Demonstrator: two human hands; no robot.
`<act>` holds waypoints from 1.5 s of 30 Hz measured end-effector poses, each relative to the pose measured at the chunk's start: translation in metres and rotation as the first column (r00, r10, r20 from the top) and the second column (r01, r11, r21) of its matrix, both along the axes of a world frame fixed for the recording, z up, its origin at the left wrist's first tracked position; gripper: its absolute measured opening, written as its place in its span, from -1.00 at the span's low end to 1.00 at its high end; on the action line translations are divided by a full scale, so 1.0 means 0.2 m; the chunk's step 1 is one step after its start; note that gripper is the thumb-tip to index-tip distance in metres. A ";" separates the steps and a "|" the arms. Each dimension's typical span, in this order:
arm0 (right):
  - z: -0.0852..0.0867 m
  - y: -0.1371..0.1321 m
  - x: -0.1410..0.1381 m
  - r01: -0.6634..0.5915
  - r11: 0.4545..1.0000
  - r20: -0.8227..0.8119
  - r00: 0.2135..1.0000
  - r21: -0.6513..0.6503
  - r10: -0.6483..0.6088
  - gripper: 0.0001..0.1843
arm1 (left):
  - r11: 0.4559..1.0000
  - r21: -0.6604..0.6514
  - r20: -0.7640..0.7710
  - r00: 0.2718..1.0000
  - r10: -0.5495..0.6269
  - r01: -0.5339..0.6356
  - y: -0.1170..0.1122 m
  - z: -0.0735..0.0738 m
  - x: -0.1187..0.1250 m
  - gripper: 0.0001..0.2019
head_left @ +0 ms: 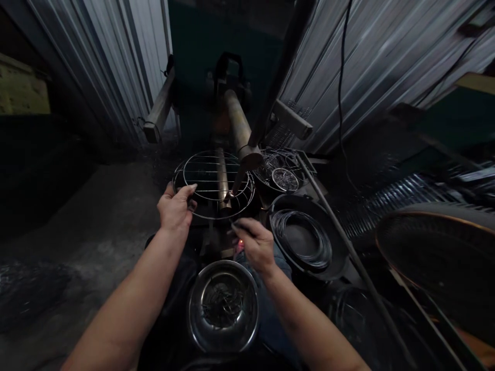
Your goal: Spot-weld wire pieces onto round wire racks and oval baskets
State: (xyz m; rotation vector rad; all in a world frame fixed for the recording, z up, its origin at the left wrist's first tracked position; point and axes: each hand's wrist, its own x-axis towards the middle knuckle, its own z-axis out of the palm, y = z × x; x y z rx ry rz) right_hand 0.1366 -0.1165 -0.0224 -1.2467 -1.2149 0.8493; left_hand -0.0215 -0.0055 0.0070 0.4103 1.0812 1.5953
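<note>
My left hand [176, 208] grips the near left rim of a round wire rack [211, 198], thumb on top and fingers underneath. The rack has an outer ring, an inner ring and parallel cross wires. It sits between the upper metal arm [240, 129] and the lower metal bar [223, 180] of a machine; a pointed tip meets it near its right side. My right hand [256, 245] is closed just in front of the rack, with a thin dark piece between the fingers, too blurred to name. Below is a steel bowl [199, 330] of short metal pieces.
On the right, a black basin [276, 226] holds a coil of wire [327, 247]. Behind it lies another container with wire rings [285, 179]. A long metal bar [348, 242] runs beside them. Corrugated metal panels [127, 62] stand at the back, with a hanging cable [341, 93].
</note>
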 end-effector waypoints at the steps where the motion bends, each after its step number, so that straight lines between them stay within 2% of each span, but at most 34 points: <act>1: 0.01 0.05 -0.02 0.074 0.996 -0.028 0.997 0.051 -0.072 -0.81 | 1.000 0.011 0.005 1.000 0.017 -0.017 -0.02 0.00 0.01 -0.60; 4: -0.01 0.14 -0.07 0.176 0.979 0.012 0.984 0.099 -0.178 -0.81 | 0.999 0.034 0.023 0.999 0.040 -0.040 -0.08 0.01 0.03 -0.60; 8: -0.05 0.18 -0.07 0.217 0.976 0.102 0.971 0.014 -0.217 -0.80 | 0.996 0.074 -0.014 0.999 0.042 -0.041 -0.11 0.02 0.05 -0.59; 13: -0.05 0.18 -0.08 0.268 0.963 0.024 0.963 -0.025 -0.267 -0.72 | 0.993 0.119 0.010 1.000 0.019 -0.020 -0.11 0.01 0.06 -0.60; 28: -0.10 0.21 -0.10 0.296 0.955 -0.154 0.944 0.013 -0.290 -0.75 | 0.996 0.091 0.013 1.000 0.001 -0.002 -0.05 -0.02 0.06 -0.62; 39: 0.01 0.26 -0.11 0.260 0.962 -0.288 0.918 -0.082 -0.272 -0.77 | 1.000 0.010 0.035 0.999 0.025 -0.025 0.01 -0.02 0.07 -0.57; 42: 0.02 0.26 -0.10 0.252 0.964 -0.274 0.924 -0.088 -0.267 -0.77 | 1.000 0.019 0.028 0.999 0.020 -0.021 0.03 -0.02 0.07 -0.57; 45: 0.00 0.25 -0.06 0.210 0.974 -0.181 0.958 -0.089 -0.223 -0.75 | 1.000 0.019 0.027 1.000 0.016 -0.016 0.04 -0.02 0.07 -0.57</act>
